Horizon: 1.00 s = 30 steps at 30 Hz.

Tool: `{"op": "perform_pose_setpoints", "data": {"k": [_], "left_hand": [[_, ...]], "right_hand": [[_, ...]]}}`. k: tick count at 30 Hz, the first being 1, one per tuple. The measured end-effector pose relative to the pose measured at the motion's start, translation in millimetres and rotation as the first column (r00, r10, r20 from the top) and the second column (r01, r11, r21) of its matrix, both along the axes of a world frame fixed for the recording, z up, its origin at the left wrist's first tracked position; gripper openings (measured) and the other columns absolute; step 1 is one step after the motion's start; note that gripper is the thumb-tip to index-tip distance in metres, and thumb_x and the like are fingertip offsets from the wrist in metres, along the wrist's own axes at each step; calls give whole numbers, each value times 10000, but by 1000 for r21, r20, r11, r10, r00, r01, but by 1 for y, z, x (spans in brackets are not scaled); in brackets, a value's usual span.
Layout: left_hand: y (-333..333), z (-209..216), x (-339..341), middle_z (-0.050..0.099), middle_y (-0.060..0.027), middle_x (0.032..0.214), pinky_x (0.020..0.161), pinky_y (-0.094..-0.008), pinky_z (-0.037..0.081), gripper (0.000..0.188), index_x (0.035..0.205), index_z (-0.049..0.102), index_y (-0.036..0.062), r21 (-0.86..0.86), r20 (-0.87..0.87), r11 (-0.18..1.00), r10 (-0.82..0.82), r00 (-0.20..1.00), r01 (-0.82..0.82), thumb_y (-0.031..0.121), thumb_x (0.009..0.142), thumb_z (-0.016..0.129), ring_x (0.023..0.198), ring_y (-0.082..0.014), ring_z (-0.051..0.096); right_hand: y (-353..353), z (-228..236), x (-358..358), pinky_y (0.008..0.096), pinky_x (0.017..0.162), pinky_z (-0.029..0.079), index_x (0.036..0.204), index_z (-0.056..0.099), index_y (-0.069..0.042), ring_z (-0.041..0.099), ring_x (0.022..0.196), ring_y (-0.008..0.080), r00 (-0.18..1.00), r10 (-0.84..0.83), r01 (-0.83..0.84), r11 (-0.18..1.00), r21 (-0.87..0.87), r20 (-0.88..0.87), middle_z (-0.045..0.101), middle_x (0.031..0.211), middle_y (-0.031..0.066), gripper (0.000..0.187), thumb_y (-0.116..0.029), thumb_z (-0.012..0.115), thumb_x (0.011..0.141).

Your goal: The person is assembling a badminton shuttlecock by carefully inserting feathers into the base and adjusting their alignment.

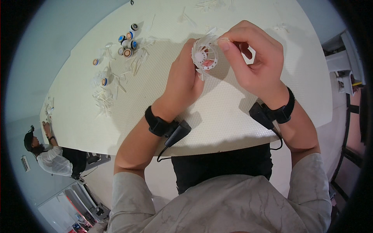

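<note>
My left hand is closed around a white shuttlecock-like piece, a round open cage with a holed ring and thin pale blades along its rim. The cage's open end faces up, and some of my left fingers are hidden behind it. Just right of the rim, my right hand pinches thumb and forefinger together at the tip of a thin white strip. Whether that strip is joined to the cage, I cannot tell. Black straps with small boxes sit on both wrists.
Several small cylinders with blue, tan or dark ends stand or lie left of my hands on the white textured table. Loose white strips lie in heaps near them. Another person works at the table's far left.
</note>
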<state>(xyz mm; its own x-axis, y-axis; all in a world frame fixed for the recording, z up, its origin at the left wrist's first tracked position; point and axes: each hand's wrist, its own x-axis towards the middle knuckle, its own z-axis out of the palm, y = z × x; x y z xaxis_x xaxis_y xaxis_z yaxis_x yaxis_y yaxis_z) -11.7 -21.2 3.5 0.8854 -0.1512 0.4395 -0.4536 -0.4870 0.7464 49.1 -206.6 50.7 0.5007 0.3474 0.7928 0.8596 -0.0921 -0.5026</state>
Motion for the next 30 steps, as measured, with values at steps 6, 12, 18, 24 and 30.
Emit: {"op": "perform_pose_setpoints", "data": {"k": [6, 12, 18, 24, 30], "left_hand": [[-1, 0, -4, 622, -238, 1063, 789, -441, 521, 537, 1313, 442, -12, 57, 8, 998, 16, 1000, -17, -79, 793, 557, 957, -454, 628], [-1, 3, -4, 618, -253, 1078, 782, -446, 525, 559, 1332, 422, -35, 57, 28, 998, -1, 1000, -1, -99, 791, 548, 957, -458, 633], [-1, 1, -3, 612, -242, 1054, 769, -443, 524, 545, 1328, 426, -35, 78, 92, 997, 4, 996, -11, -107, 801, 543, 922, -452, 633], [-1, 0, -3, 614, -248, 1056, 754, -430, 523, 506, 1329, 423, -36, 73, 70, 997, 3, 998, -8, -79, 843, 558, 903, -453, 636], [-1, 1, -1, 636, -219, 1058, 761, -392, 528, 462, 1327, 435, -30, -3, 26, 1000, 8, 1000, -8, -45, 887, 575, 888, -383, 663]], "right_hand": [[1, -4, -1, 217, 532, 399, 890, 659, -3, 529, 615, 102, 998, 47, -46, 998, 32, -49, 635, 778, 53, 57, 43, 678, 863], [4, -5, -2, 230, 525, 424, 864, 660, -13, 540, 574, 118, 996, 48, -43, 997, 57, -81, 617, 731, 51, 46, 24, 686, 854], [4, -7, 0, 227, 512, 413, 865, 668, -19, 535, 567, 112, 994, 35, -29, 998, 54, -104, 626, 735, 47, 32, 7, 687, 862], [5, -10, 2, 228, 511, 410, 863, 672, -23, 535, 570, 107, 995, 12, -8, 999, 46, -95, 641, 742, 42, 29, -2, 692, 865], [5, -11, 4, 227, 518, 412, 894, 677, -27, 530, 591, 102, 996, -16, 18, 1000, 15, -91, 648, 777, 30, 105, -62, 758, 838]]}}
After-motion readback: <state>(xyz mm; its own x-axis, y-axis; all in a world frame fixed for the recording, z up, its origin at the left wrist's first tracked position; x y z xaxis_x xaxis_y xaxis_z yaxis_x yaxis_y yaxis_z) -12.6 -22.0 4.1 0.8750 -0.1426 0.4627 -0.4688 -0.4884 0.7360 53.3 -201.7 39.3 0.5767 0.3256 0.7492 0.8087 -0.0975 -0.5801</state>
